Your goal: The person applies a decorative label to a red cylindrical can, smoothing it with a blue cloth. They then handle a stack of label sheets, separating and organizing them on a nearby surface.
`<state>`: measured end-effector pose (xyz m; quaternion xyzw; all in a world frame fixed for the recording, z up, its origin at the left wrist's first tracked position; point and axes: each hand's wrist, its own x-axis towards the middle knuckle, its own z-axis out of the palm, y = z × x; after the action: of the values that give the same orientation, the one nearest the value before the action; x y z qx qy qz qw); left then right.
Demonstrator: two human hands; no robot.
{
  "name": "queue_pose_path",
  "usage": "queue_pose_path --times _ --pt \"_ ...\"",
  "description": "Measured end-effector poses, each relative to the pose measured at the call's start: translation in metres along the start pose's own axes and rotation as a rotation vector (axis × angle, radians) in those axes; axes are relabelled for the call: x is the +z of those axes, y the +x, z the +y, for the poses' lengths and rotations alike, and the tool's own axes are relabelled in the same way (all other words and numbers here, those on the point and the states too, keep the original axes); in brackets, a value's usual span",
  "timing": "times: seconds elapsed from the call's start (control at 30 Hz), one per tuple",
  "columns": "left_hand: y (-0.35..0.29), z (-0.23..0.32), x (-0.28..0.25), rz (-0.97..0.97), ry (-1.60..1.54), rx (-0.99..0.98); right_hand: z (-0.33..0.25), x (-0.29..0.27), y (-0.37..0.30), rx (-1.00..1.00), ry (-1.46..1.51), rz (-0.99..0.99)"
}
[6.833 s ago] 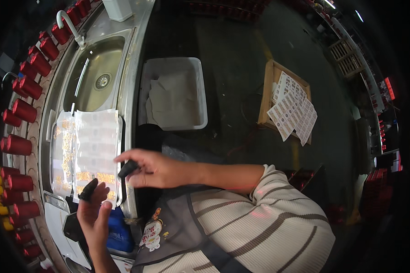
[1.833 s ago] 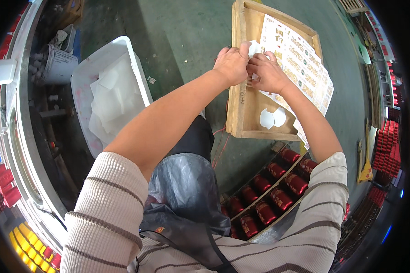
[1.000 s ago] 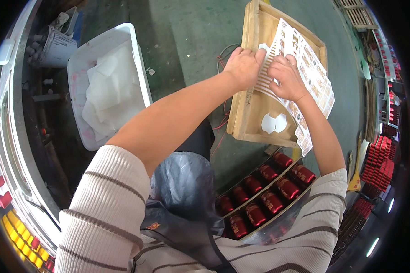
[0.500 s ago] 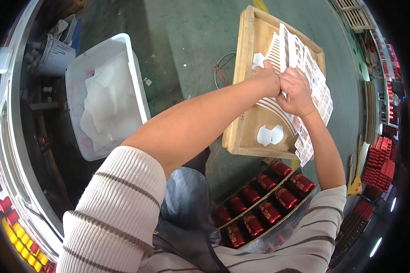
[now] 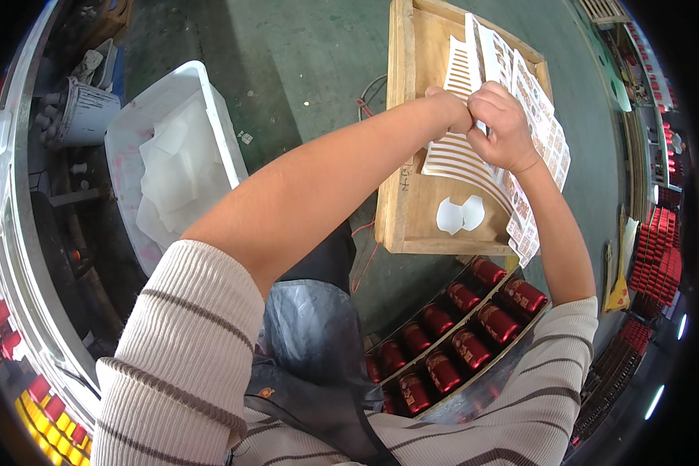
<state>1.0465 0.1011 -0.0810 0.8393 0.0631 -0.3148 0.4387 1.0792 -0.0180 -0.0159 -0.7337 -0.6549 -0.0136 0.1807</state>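
Note:
Over the wooden tray [image 5: 435, 242], both my hands meet with their knuckles nearly touching. My left hand [image 5: 449, 113] is closed, its fingertips hidden by the wrist and the other hand. Thumb bent against curled fingers, my right hand [image 5: 503, 128] is closed too; whatever is pinched there is too small to make out. Below and around them lie a white sheet with curved gold stripes [image 5: 467, 165] and overlapping printed sticker sheets [image 5: 542, 116], which hang past the tray's right edge. Two joined white paper pieces [image 5: 449, 217] rest on the tray's near part.
A translucent white bin [image 5: 237, 147] with milky sheets [image 5: 180, 167] stands on the floor at left, near a stained bucket [image 5: 89, 116]. Close to my body, a divided crate holds rows of red metallic cans [image 5: 471, 349]. Stacked red items [image 5: 656, 252] line the far right.
The view has shifted a little, so the tray sits slightly higher and further left. My hands remain together, and more of the gold-striped sheet shows below them.

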Motion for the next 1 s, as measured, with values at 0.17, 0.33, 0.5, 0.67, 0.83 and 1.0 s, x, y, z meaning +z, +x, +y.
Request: queue_pose_path --times 0.17,0.33,0.5,0.67,0.83,1.0 --pt "-0.001 -0.017 -0.005 -0.032 -0.564 -0.146 -0.004 -0.001 0.009 -0.027 0.021 0.008" --pt "-0.003 -0.007 -0.01 -0.04 -0.867 -0.391 -0.001 0.001 0.001 -0.031 0.017 -0.019" --pt "0.002 -0.011 -0.007 -0.024 -0.926 -0.436 -0.005 0.003 0.003 -0.057 0.022 -0.013" --pt "0.004 -0.016 0.005 -0.077 -1.066 -0.288 -0.003 0.004 -0.001 -0.05 0.024 -0.007" --pt "0.022 -0.027 0.024 -0.038 -0.979 -0.075 -0.003 0.005 0.004 -0.058 0.037 -0.011" --pt "-0.006 -0.02 0.019 0.146 -0.977 -0.06 -0.002 0.006 0.002 -0.049 0.04 0.036"
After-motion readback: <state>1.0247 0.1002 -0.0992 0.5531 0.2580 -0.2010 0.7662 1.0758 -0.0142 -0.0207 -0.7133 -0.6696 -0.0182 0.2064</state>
